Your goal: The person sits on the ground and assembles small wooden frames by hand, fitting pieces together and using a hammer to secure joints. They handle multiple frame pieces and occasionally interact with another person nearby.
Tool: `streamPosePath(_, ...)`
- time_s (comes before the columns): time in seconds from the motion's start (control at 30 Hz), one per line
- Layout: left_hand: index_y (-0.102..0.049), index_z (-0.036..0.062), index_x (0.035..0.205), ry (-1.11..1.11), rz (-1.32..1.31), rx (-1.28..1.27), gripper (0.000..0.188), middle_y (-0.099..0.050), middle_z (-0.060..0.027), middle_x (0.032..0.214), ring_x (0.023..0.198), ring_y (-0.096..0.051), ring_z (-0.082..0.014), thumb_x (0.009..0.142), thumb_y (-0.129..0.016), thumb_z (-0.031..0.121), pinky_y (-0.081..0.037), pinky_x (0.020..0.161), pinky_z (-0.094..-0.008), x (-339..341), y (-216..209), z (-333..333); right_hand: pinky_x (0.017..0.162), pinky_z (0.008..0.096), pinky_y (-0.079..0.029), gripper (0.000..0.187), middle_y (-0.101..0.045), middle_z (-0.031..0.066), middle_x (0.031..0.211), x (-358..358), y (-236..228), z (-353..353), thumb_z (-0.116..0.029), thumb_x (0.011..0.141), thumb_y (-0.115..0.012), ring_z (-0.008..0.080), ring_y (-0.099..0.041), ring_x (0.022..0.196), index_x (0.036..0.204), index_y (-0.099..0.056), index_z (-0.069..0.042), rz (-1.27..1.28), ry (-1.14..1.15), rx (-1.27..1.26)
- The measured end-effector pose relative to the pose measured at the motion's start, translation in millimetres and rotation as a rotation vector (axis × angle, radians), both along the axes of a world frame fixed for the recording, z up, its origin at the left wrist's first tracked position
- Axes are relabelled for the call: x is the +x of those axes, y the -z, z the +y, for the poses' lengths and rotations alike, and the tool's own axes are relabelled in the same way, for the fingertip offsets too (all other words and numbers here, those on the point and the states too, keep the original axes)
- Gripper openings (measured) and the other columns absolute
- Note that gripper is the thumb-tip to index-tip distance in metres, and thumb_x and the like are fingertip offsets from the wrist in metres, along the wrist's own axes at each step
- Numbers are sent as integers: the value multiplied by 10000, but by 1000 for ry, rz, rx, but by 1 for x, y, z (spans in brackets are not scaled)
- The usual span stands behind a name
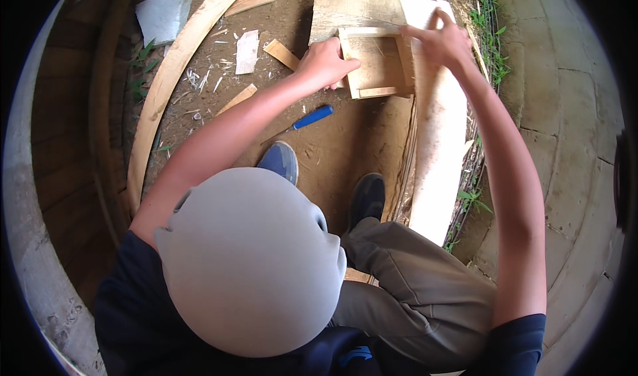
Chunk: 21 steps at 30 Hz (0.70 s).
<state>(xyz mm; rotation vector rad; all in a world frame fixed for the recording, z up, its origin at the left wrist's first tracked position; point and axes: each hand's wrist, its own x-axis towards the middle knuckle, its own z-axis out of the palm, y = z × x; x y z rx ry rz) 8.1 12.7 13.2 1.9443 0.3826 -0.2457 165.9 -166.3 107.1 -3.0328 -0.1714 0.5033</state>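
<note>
A shallow square wooden box [377, 62] with a raised rim of thin strips sits at the top middle, tilted slightly. My left hand [323, 64] is closed on its left side, the thumb laid over the rim and the other fingers partly hidden. On the opposite side my right hand [444, 42] hovers over a pale plank [435, 163], its fingers apart. One finger stretches to the box's upper right corner; whether it touches is hard to tell. Behind the box lies a flat grey-brown board [352, 5].
A blue-handled tool [313, 117], perhaps a screwdriver, lies on the dirt below my left hand. Wood offcuts [246, 52] and shavings are scattered at left, beside a long curved-looking wooden strip [159, 87] and a whitish block [163, 16]. Brick paving [551, 103] runs along the right.
</note>
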Motion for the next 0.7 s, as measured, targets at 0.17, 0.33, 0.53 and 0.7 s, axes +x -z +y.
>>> streamPosePath(0.17,-619,-35,895,47,1,130,323,-698,-138,693,552,-685,-169,874,-648,286,-578,585,-334,12,-14,4,998,569,-459,1200,-437,352,1382,12,-10,-70,-729,623,-791,462,-437,1306,1557,-322,-139,-139,30,21)
streamPosePath(0.33,-628,-75,903,112,6,208,377,-682,-152,658,584,-697,-194,883,-627,301,-580,580,-348,20,-21,3,1020,588,-440,1217,-440,370,1378,22,-11,-86,-719,606,-802,491,-437,1303,1548,-335,-106,-116,53,35)
streamPosePath(0.53,-574,-20,814,126,108,44,289,-637,-106,646,527,-659,-157,913,-579,252,-568,514,-298,15,-18,-5,1033,560,-438,1218,-469,347,1386,24,-19,-75,-721,580,-810,476,-447,1301,1525,-381,-84,-121,-15,38)
streamPosePath(0.7,-623,-60,921,14,-30,33,356,-672,-159,673,539,-662,-175,905,-615,295,-571,529,-332,25,-16,-3,1098,486,-410,1266,-528,310,1378,30,-16,-80,-810,537,-781,416,-527,1292,1507,-408,-86,-158,1,-62)
